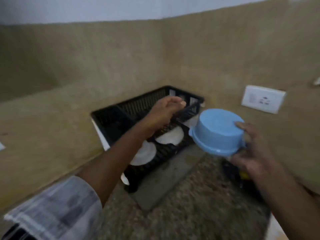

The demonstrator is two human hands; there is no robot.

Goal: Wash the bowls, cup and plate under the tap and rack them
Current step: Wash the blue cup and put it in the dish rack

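A light blue bowl (218,130) is held upside down and tilted in my right hand (251,153), just right of the black plastic dish rack (110,118) in the counter's corner. Two white dishes (170,135) (145,154) lie in the rack's near section. My left hand (166,111) reaches over the middle of the rack with its fingers curled together, close to a black bar of the rack. Blur hides whether it grips that bar. No tap or sink is in view.
The rack sits against tan tiled walls on a speckled stone counter (190,205). A white wall socket (263,101) is mounted right of the rack. A dark object with a yellow spot (242,181) lies under my right forearm.
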